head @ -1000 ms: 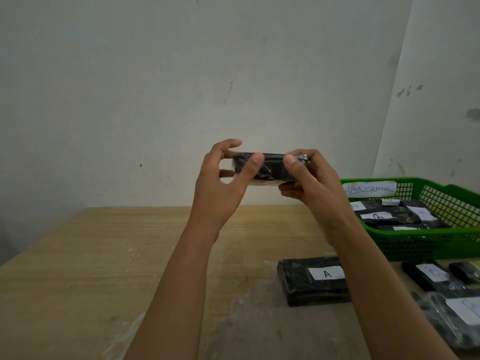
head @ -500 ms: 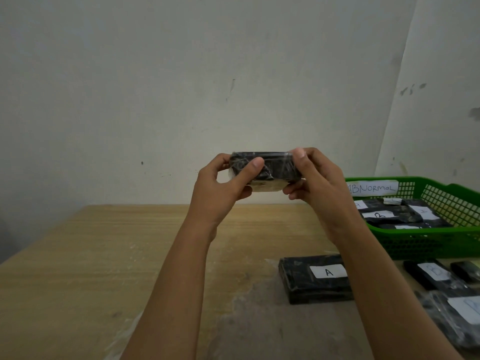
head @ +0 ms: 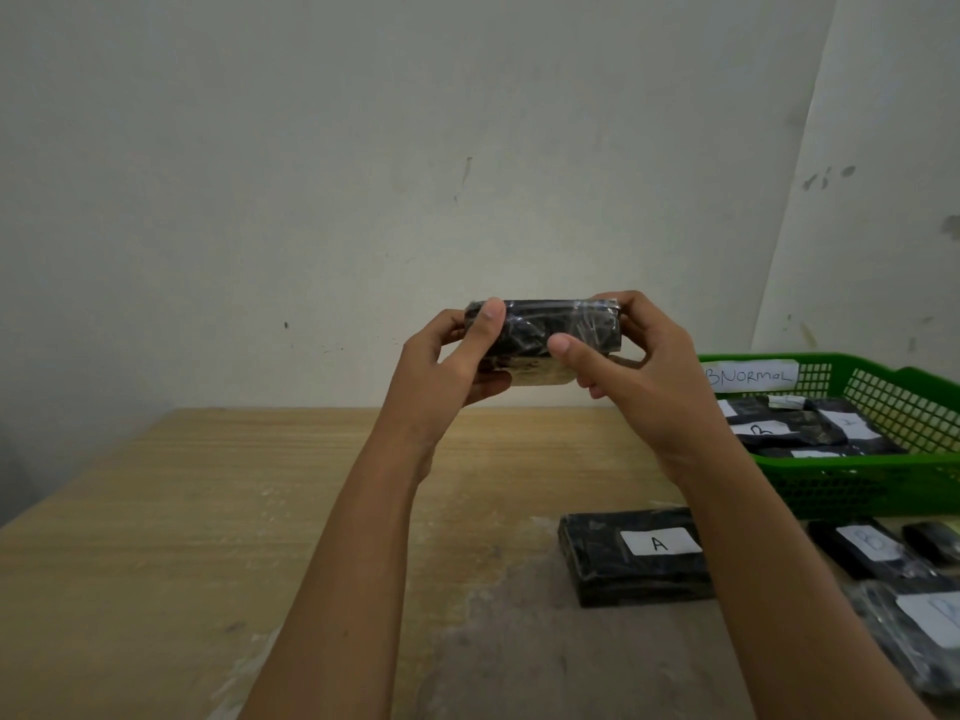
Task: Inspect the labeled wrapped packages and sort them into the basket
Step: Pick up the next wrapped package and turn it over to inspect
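Observation:
Both hands hold one black wrapped package [head: 535, 332] up in front of the wall, above the table. My left hand [head: 447, 366] grips its left end, thumb on the near face. My right hand [head: 639, 366] grips its right end, thumb pressed on the front. Its label is not visible. A green basket [head: 852, 485] with a paper tag reading "ABNORMAL" stands at the right and holds several labeled black packages [head: 789, 431]. A black package marked "A" [head: 634, 556] lies on the table in front of the basket.
More labeled black packages [head: 872, 550] lie at the right edge of the wooden table [head: 208, 511], near the basket. A pale wall rises straight behind the table, with a corner at the right.
The held package has turned in my hands. My right thumb has moved from the top edge down onto the package's near face, and my left thumb has shifted up.

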